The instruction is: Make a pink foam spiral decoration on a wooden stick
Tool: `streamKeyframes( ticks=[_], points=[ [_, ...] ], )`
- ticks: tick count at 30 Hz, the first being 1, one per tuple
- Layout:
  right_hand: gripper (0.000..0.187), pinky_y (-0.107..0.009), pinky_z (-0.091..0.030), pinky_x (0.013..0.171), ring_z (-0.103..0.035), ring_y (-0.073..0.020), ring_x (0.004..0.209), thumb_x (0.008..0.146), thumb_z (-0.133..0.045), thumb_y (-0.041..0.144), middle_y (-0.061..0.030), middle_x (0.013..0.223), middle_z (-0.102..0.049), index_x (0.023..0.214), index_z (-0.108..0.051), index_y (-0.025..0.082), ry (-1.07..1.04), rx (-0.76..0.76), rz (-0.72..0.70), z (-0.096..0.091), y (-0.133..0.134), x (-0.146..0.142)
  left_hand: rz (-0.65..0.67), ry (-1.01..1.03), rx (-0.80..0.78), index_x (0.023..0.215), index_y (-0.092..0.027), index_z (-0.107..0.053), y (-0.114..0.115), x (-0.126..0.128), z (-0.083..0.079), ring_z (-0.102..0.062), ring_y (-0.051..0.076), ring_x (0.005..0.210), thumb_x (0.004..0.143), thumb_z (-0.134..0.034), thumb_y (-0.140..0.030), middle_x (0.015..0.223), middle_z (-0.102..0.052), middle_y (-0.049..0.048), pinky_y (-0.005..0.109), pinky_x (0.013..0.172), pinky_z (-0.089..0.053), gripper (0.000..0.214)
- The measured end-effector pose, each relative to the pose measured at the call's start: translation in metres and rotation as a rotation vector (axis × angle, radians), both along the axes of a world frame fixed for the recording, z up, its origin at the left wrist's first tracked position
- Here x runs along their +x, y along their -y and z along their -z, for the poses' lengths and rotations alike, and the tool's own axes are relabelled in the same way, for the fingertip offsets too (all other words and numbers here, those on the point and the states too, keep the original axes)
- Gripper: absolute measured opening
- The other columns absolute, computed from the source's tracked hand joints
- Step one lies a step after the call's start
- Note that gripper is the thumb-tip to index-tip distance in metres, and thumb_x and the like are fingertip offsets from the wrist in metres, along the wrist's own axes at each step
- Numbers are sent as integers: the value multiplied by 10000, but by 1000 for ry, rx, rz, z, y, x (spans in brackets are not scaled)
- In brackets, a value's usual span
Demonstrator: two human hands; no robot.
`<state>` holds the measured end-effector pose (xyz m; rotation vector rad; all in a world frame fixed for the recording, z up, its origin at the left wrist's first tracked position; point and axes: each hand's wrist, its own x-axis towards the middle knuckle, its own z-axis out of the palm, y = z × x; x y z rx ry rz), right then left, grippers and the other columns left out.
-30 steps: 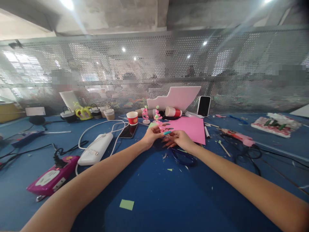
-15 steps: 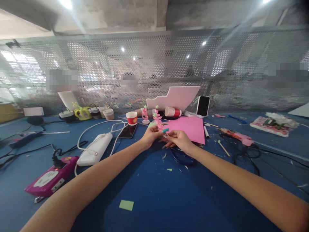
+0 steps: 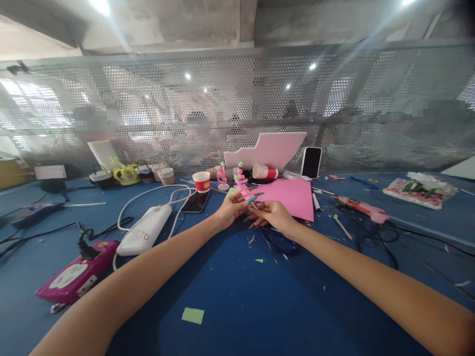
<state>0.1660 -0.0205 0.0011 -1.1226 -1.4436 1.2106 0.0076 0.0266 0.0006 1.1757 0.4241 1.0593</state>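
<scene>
Over the middle of the table, my left hand (image 3: 230,209) is closed on a pink paper spiral (image 3: 242,187) with small green pieces on it. The spiral tilts up from my fingers, and a thin stick seems to run down from its lower end. My right hand (image 3: 275,215) is closed around that lower end, its fingertips meeting those of my left hand. A teal tip (image 3: 252,200) shows at my left fingers. Just behind stands a second pink spiral (image 3: 222,178) on a white round base. Pink paper (image 3: 291,195) lies behind my right hand.
Blue-handled scissors (image 3: 276,242) lie beneath my right hand. A red paper cup (image 3: 201,183), a phone (image 3: 196,201), a white power bank (image 3: 146,230) and a magenta power strip (image 3: 76,272) are on the left. A glue gun (image 3: 361,208) with its cord lies right.
Both hands stay nearly in place, still on the pink spiral. The spiral and fingers have shifted only slightly; the whole view has moved a little.
</scene>
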Motion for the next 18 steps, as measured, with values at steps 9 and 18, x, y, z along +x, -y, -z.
streamKeyframes(
  ticks=[9, 18],
  points=[
    [148, -172, -478, 446, -672, -125, 533, 832, -625, 277, -64, 707, -724, 813, -652, 133, 41, 6, 2, 2, -2, 1, 50, 12, -48, 1073, -137, -631, 3, -1, -3, -666, 216, 889, 726, -671, -201, 1125, -660, 136, 305, 751, -502, 355],
    [139, -184, -501, 461, -665, -117, 517, 848, -604, 253, -67, 754, -729, 765, -597, 141, -20, -18, 17, 0, 0, 1, -123, 97, -262, 895, -150, -627, 1, 0, -6, -656, 171, 792, 807, -578, -220, 854, -675, 73, 324, 776, -519, 122]
  ],
)
